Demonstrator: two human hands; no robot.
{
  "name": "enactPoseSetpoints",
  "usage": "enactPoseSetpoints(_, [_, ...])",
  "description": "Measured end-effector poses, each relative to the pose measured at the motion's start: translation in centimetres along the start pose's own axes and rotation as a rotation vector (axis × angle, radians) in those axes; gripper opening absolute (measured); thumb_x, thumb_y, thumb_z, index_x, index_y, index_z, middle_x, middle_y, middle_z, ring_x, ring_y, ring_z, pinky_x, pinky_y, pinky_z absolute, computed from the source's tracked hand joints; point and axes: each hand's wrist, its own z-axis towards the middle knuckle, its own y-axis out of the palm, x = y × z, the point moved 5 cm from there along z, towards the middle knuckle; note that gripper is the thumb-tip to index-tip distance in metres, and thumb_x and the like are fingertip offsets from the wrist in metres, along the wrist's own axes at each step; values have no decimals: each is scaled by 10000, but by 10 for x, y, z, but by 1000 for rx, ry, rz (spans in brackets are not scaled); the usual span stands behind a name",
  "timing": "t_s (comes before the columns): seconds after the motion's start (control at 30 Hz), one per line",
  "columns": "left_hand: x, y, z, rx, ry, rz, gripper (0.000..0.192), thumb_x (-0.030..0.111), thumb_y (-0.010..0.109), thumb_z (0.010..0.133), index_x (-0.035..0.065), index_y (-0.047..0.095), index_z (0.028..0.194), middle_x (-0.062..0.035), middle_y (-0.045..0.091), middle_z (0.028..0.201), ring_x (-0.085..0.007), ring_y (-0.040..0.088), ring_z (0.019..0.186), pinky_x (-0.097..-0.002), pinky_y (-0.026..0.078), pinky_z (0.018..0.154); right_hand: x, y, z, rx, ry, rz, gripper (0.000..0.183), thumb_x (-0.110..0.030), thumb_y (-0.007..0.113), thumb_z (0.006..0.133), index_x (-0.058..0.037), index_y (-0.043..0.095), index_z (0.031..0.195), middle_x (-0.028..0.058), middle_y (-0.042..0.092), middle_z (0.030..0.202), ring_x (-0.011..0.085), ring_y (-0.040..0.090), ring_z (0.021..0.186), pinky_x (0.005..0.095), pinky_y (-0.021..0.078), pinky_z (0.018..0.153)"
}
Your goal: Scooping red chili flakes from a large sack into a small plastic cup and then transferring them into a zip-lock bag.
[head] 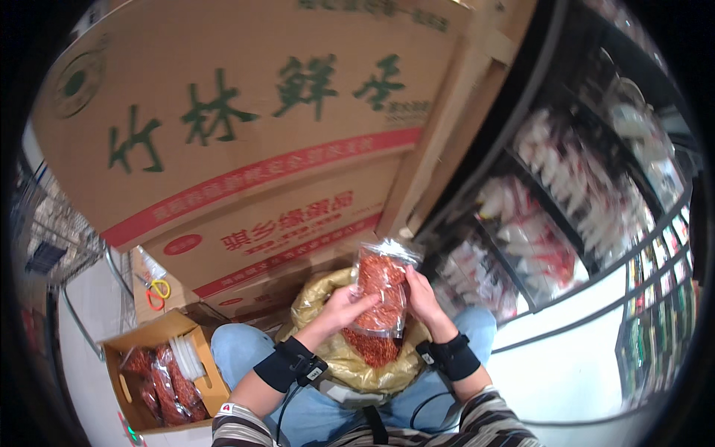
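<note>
A clear plastic pouch (381, 288) filled with red chili flakes is held between both hands. My left hand (347, 308) grips its left side, the thumb lying across the front. On the right edge, my right hand (422, 296) pinches the pouch near the top. Its silvery upper end points away from me; whether it is sealed I cannot tell. Beneath the pouch, a gold-coloured plastic sack (357, 373) stands between my knees with its mouth wide. Loose chili flakes (373, 351) show inside the sack, partly hidden by the pouch.
A cardboard box (205, 385) at left holds several filled pouches (170, 385) and white plastic pieces (187, 357). Scissors (159, 293) lie on a cardboard surface behind it. Large printed cartons (251, 112) rise in front. A rack (519, 151) with packaged goods stands at right.
</note>
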Motion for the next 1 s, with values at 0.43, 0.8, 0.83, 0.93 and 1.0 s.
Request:
enactPoseSetpoints(0.43, [-2, -11, 3, 187, 106, 79, 319, 140, 725, 858, -31, 613, 1103, -66, 687, 976, -119, 649, 829, -267, 528, 742, 20, -13, -6, 61, 8, -235, 428, -365, 411, 1030, 0, 634, 1025, 1, 630, 893, 67, 553, 750, 222, 462, 643])
enactPoseSetpoints(0.8, [-11, -18, 1, 256, 167, 332, 363, 284, 419, 1039, -25, 608, 1055, -2, 620, 1007, -54, 515, 935, -239, 428, 835, 8, 0, -13, 254, -138, 6, 333, -235, 432, 1028, 45, 601, 1094, 8, 644, 978, 91, 543, 905, 252, 435, 836])
enactPoseSetpoints(0.83, [-9, -15, 2, 238, 246, 323, 374, 284, 406, 1042, -29, 606, 1083, -14, 626, 1033, -67, 527, 947, -242, 428, 853, 5, 1, -14, 263, -180, -3, 333, -235, 432, 1028, 45, 601, 1094, 8, 644, 978, 91, 543, 905, 252, 435, 836])
enactPoseSetpoints(0.93, [-9, -12, 6, 309, 286, 257, 404, 282, 377, 1048, -47, 583, 1158, -51, 623, 1109, -100, 541, 1000, -262, 426, 895, -8, 0, -15, 422, -330, -450, 302, -222, 413, 1023, 46, 550, 1031, 59, 565, 829, 84, 470, 815, 251, 418, 765])
enactPoseSetpoints(1.0, [-8, -14, 8, 352, 193, 330, 427, 290, 363, 1050, -57, 541, 1224, -73, 591, 1192, -122, 523, 1073, -276, 398, 950, -14, 2, -17, 439, -436, -490, 302, -226, 410, 1025, 44, 544, 1006, 61, 539, 807, 88, 460, 805, 253, 418, 758])
